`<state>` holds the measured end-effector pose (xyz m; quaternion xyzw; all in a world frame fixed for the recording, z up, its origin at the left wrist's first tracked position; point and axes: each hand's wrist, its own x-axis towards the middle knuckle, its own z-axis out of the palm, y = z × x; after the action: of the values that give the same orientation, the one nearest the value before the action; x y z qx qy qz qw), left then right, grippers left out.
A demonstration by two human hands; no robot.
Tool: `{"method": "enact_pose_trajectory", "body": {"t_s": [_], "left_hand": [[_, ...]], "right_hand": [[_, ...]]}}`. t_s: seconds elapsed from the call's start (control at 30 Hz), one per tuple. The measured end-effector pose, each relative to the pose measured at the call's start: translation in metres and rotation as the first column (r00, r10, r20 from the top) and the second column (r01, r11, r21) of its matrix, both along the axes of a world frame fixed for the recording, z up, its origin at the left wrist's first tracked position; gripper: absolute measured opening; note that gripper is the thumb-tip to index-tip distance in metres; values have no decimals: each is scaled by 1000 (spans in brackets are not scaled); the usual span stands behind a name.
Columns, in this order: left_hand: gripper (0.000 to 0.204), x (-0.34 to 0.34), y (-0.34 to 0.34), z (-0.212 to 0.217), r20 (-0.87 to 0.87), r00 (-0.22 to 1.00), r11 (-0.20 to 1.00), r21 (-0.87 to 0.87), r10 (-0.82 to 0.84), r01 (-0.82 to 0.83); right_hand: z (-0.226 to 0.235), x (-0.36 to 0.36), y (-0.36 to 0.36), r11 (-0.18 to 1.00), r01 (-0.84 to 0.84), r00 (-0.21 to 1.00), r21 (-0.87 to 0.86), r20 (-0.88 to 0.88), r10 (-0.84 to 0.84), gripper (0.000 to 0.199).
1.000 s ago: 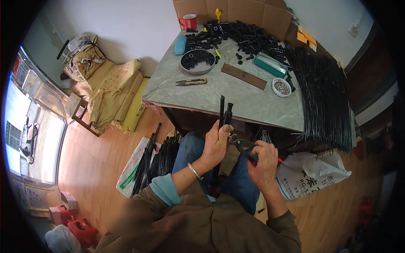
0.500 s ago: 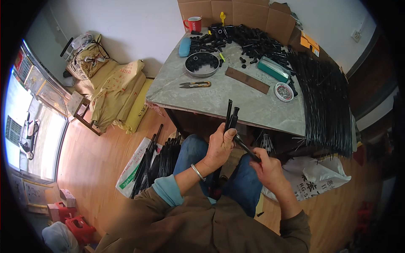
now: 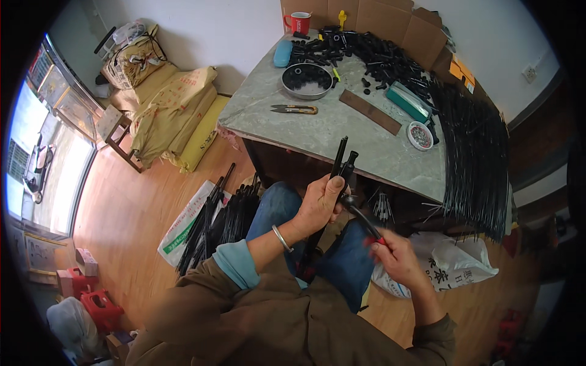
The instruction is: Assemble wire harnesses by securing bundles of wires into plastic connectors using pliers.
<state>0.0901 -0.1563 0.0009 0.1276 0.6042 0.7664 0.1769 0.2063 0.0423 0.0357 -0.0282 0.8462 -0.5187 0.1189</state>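
Lower now, and farther from my left hand, my right hand curls, partly blurred, around pliers. My left clasps tilted black rods, thumb pressed, before the table. I judge them light, stiff, slick: best gripped firmly mid-shaft.

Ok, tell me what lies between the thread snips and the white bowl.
A flat brown bar lies between the thread snips and the white bowl, in the head view.
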Motion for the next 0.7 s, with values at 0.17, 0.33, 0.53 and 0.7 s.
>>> {"method": "enact_pose_trajectory", "body": {"t_s": [0.17,0.33,0.53,0.7], "left_hand": [[54,4,12,-1,-109,993,999,-4,51,-52],[58,1,4,-6,-77,990,993,45,116,-113],[59,-6,-2,-5,-26,998,997,60,54,-52],[53,-3,-1,-1,-11,1000,997,74,-1,2]], "right_hand": [[-35,19,-4,438,220,764,-871,433,477,29],[8,-5,-17,990,-71,957,119,289,34,27],[-2,12,0,984,70,960,-162,279,-22,22],[-28,31,-14,204,352,775,-914,406,484,25]]}}
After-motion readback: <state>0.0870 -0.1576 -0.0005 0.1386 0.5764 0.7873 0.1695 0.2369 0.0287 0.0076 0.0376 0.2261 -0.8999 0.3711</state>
